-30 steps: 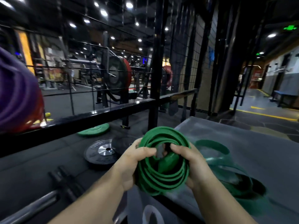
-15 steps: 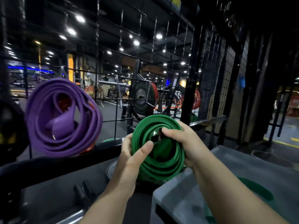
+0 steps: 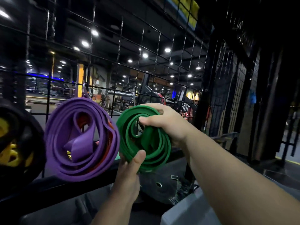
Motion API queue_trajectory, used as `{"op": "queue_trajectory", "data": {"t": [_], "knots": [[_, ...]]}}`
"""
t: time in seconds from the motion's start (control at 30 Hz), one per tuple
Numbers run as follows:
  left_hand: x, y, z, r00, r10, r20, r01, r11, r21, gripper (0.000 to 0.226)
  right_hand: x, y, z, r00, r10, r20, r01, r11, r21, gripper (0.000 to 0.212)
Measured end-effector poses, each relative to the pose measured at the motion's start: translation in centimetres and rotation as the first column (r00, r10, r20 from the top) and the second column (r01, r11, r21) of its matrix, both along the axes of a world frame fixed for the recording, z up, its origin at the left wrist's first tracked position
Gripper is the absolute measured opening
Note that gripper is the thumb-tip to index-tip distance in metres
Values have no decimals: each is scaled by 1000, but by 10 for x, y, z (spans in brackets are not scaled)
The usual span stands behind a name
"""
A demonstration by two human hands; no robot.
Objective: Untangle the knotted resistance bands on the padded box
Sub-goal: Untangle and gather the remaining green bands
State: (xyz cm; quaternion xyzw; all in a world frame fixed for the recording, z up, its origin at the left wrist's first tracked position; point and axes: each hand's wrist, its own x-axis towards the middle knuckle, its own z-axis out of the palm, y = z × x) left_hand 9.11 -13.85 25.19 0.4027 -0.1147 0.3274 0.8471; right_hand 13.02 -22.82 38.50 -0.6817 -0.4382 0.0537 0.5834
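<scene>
Green flat rubber resistance band point(image 3: 155, 153), wound into a thick coil, is up in the air between my two hands. It is in front of the black wire mesh panel point(image 3: 120, 65) and off the grey padded box point(image 3: 186, 211), whose corner shows low on the right.

My right hand point(image 3: 167, 122) clasps the coil's upper right edge, with the fingers curled over the top and the thumb tucked into the middle opening. My left hand point(image 3: 129, 172) grips the lower edge from beneath, thumb pressed on the front wraps.

Just beside it on the left, a coiled purple rubber band point(image 3: 61, 135) hangs against the mesh with red loops behind it; I cannot tell if the coils touch. A dark round weight plate point(image 3: 162, 187) lies below my hands.
</scene>
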Motion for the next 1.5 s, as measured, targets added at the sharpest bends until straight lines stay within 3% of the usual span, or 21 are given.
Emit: {"op": "queue_trajectory", "data": {"t": [0.17, 0.3, 0.4, 0.47, 0.6, 0.73, 0.83, 0.93, 1.03, 1.13, 1.2, 1.27, 1.33, 1.4, 1.5], "knots": [[14, 7, 3, 1000, 11, -8, -11, 999, -36, 103, 3, 9, 16, 999, -25, 33, 28, 997, -68, 38], [23, 5, 7, 1000, 6, -3, -6, 996, -94, 129, 10, 13, 19, 1000, -25, -18, 23, 997, -74, 42], [31, 10, 7, 999, 43, 17, -42, 996, -78, 106, 15, 17, 18, 996, -7, -88, 1, 998, -71, 39], [39, 17, 1, 998, 59, 16, -58, 997, -50, 90, 18, 17, 15, 992, -15, -123, 7, 998, -66, 24], [38, 16, -1, 986, 159, -51, -161, 986, -39, 96, 25, 15, 6, 979, 9, -205, -15, 999, -29, 11], [26, 9, 3, 952, 290, -99, -289, 957, 25, 99, 33, 12, -5, 970, -12, -244, 9, 1000, -15, 30], [19, 6, 5, 918, 379, -115, -366, 923, 118, 70, 36, 9, -10, 967, 10, -254, -16, 1000, -22, 37], [16, 4, 5, 902, 412, -129, -385, 903, 189, 61, 40, 6, -12, 967, 0, -254, -14, 999, -52, 46], [15, 1, 6, 894, 422, -148, -385, 895, 227, 37, 42, 1, -12, 975, -33, -219, 7, 993, -118, 52], [14, 0, 5, 898, 414, -147, -376, 897, 233, 63, 41, -5, -10, 983, -75, -168, 53, 989, -136, 35], [12, -3, 5, 922, 359, -143, -332, 925, 186, 60, 37, -10, -8, 987, -67, -147, 45, 988, -145, 26], [11, -5, 3, 906, 378, -190, -340, 918, 206, 74, 32, -14, -9, 989, -41, -140, 20, 989, -148, 24], [11, -8, 2, 873, 433, -225, -374, 890, 262, 98, 27, -16, -15, 988, -14, -153, -3, 994, -111, 17], [7, -12, 1, 864, 441, -242, -375, 885, 275, 100, 22, -18, -25, 984, -35, -175, 28, 999, -44, 8], [2, -16, -5, 845, 483, -227, -399, 854, 334, 96, 19, -16, -46, 964, -159, -213, 174, 983, 56, 28]]}}
